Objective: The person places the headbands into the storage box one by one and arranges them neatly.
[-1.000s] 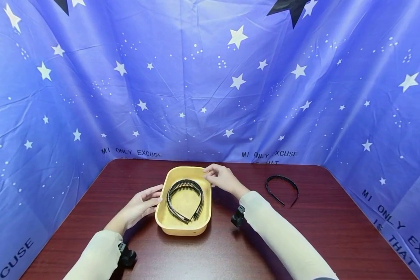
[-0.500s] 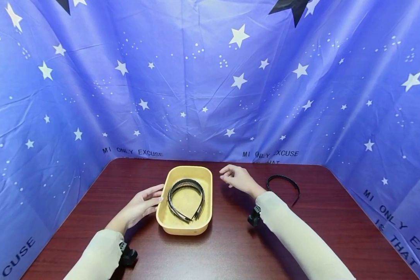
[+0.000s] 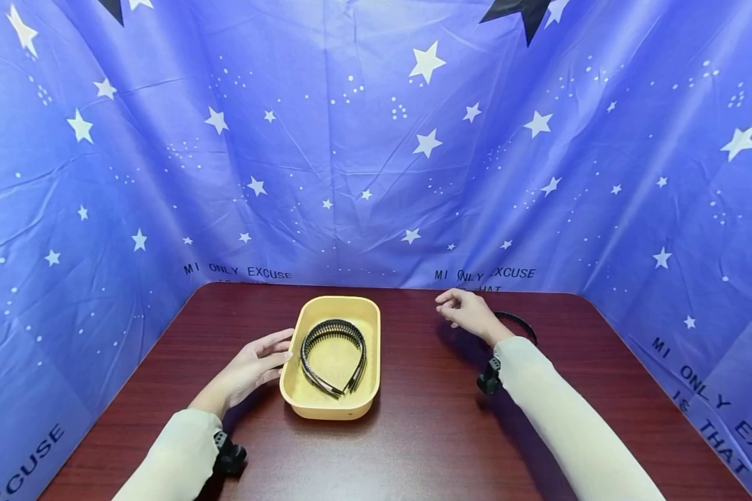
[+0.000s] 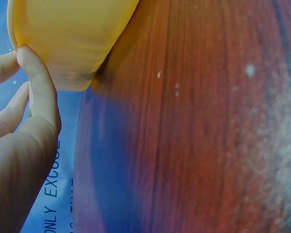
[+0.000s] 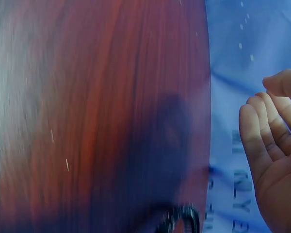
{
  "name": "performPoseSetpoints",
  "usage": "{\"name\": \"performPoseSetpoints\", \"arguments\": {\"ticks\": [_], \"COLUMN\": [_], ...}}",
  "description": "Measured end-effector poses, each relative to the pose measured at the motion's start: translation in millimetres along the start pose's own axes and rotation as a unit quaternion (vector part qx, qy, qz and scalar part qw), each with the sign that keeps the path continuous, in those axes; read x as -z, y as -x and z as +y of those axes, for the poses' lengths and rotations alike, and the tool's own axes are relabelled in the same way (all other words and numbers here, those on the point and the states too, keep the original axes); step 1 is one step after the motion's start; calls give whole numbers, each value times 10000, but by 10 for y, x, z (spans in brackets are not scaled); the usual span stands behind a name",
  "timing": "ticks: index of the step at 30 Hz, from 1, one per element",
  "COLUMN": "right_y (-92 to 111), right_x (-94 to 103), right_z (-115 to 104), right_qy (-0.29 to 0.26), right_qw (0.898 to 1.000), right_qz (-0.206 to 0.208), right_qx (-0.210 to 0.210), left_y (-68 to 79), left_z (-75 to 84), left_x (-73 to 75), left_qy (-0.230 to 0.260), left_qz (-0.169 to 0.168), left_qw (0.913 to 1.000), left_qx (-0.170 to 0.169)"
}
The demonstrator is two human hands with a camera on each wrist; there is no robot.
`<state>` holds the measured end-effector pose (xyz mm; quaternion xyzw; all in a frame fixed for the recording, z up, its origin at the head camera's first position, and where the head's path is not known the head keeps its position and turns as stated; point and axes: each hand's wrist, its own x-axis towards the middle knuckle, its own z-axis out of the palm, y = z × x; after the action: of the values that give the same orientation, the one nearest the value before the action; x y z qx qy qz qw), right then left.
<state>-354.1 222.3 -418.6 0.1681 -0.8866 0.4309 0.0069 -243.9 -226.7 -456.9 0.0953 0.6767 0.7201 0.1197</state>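
A yellow plastic box [image 3: 330, 413] stands on the table, left of middle in the head view. Inside it lie black toothed headbands [image 3: 333, 327], nested together. My left hand [image 3: 251, 369] is at the box's left side, its fingers straight and touching the wall; the left wrist view shows the thumb tip on the rim of the box [image 4: 63, 43]. My right hand [image 3: 470, 312] is held over the table right of the box, fingers loosely bent and holding nothing. Just behind its wrist, another black toothed headband [image 3: 517, 321] lies on the table, partly hidden by the sleeve.
The dark red wooden table [image 3: 413, 431] reaches back to a blue curtain [image 3: 351, 139] with white stars, which surrounds it on the back and both sides. Each wrist carries a small black camera [image 3: 490, 376].
My right hand has let go of the box's right rim and moved right, toward the single headband. The left hand and the box have stayed in place.
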Motion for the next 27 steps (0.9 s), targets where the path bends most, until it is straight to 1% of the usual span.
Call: {"name": "performPoseSetpoints", "arguments": {"ticks": [4, 9, 12, 16, 21, 27], "right_y": [34, 86, 111, 139, 213, 330], "right_x": [176, 376, 476, 587, 734, 886], "right_z": [87, 148, 180, 226, 307, 474], "right_qy": [85, 216, 401, 598, 657, 495], "right_qw": [9997, 9991, 9988, 9977, 9964, 9943], "right_qz": [129, 238, 202, 184, 230, 359], "right_qx": [-201, -264, -212, -268, -489, -877], "left_y": [-2, 5, 8, 11, 6, 1], "left_z": [5, 13, 17, 17, 14, 9], "left_x": [1, -3, -8, -10, -9, -2], "left_qy": [0, -12, -6, 19, 29, 49], "left_qz": [-19, -5, 19, 29, 22, 44], "left_qw": [10000, 10000, 10000, 10000, 10000, 10000], "left_qx": [1, 29, 40, 47, 39, 36]}}
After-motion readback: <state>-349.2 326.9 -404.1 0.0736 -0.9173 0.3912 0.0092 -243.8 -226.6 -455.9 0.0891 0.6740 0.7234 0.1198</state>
